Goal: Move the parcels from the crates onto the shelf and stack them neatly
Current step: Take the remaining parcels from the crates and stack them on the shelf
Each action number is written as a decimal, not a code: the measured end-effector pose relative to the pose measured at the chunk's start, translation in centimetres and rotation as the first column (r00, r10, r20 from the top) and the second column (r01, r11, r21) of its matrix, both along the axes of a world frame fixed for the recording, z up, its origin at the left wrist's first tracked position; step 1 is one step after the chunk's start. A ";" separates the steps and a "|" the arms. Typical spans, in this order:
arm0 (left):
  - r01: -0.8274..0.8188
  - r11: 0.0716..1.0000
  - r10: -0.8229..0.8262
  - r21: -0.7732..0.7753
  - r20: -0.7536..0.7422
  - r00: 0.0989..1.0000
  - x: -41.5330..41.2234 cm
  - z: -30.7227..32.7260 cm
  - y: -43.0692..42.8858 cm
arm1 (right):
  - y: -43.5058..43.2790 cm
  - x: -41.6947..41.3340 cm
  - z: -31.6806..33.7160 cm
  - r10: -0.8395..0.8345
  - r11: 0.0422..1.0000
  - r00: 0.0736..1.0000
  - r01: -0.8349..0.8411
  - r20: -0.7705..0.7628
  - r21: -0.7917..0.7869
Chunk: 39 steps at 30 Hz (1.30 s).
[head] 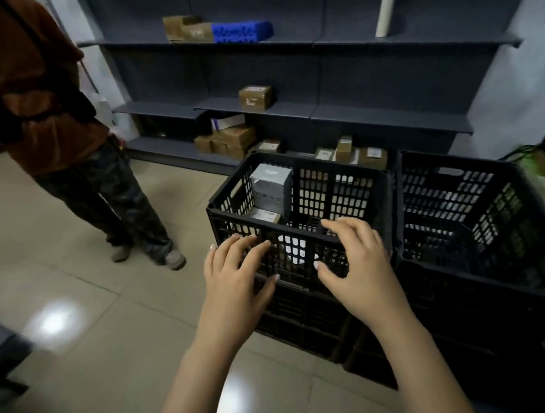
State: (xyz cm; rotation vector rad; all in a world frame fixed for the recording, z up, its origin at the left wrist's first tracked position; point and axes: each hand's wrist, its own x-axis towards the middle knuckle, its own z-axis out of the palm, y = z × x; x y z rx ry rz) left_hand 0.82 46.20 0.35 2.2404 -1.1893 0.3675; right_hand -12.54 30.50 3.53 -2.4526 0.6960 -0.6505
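Left of the crate (pixel 298 232), a person (pixel 55 129) in a brown top stands on the tiled floor. The left hand (pixel 233 271) hangs in front of the crate's near wall, fingers spread and loosely bent, holding nothing. Whether its tips touch the wall I cannot tell. Inside the crate, at its far left corner, a grey box (pixel 271 187) stands upright, with a flat brown parcel (pixel 264 215) lying just in front of it. Something white (pixel 294 252) shows through the near wall, too hidden to name. The right hand (pixel 359 265) is at the crate's near rim, fingers splayed and curved over it, thumb low in front of the wall, also empty. Just right of the crate stands a second crate (pixel 472 195). Behind the crate runs the shelf (pixel 386 119). Brown parcels (pixel 234 139) are stacked on its lowest level, and one brown box (pixel 255 97) sits on the level above.
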 end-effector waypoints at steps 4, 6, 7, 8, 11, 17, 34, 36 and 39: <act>-0.028 1.000 0.028 0.002 -0.024 0.999 2.4 -0.5 -3.1 | -3.2 2.7 -0.8 0.031 0.999 1.000 -0.031 -0.006 0.021; -0.031 1.000 0.031 0.004 -0.039 0.999 3.8 -0.8 -4.8 | -4.7 4.2 -1.2 0.039 0.999 0.999 -0.038 -0.016 0.026; -0.029 1.000 0.029 0.006 -0.043 0.999 4.6 -1.0 -5.6 | -5.4 5.0 -1.3 0.039 0.999 0.999 -0.038 -0.023 0.029; -0.024 1.000 0.024 0.007 -0.045 0.999 5.5 -1.2 -6.5 | -6.2 5.8 -1.5 0.037 0.999 0.999 -0.036 -0.031 0.030; 0.007 1.000 -0.007 0.004 -0.059 0.998 9.0 -1.7 -9.3 | -8.7 8.9 -2.1 0.017 1.000 0.998 -0.016 -0.059 0.012; 0.065 0.998 -0.064 0.007 -0.047 0.997 19.1 -2.3 -15.4 | -13.6 17.7 -2.5 -0.047 0.999 0.996 0.047 -0.081 0.000; 0.248 0.953 -0.213 0.172 -0.200 0.956 34.6 -7.9 -25.8 | -21.3 31.4 -7.4 -0.158 0.977 0.957 0.188 -0.244 0.104; 0.244 0.951 -0.202 0.188 -0.219 0.955 34.9 -8.6 -26.3 | -22.1 32.0 -8.1 -0.146 0.976 0.955 0.181 -0.258 0.118; 0.232 0.947 -0.182 0.220 -0.227 0.957 35.6 -9.7 -27.1 | -23.3 33.1 -9.2 -0.105 0.976 0.953 0.154 -0.285 0.154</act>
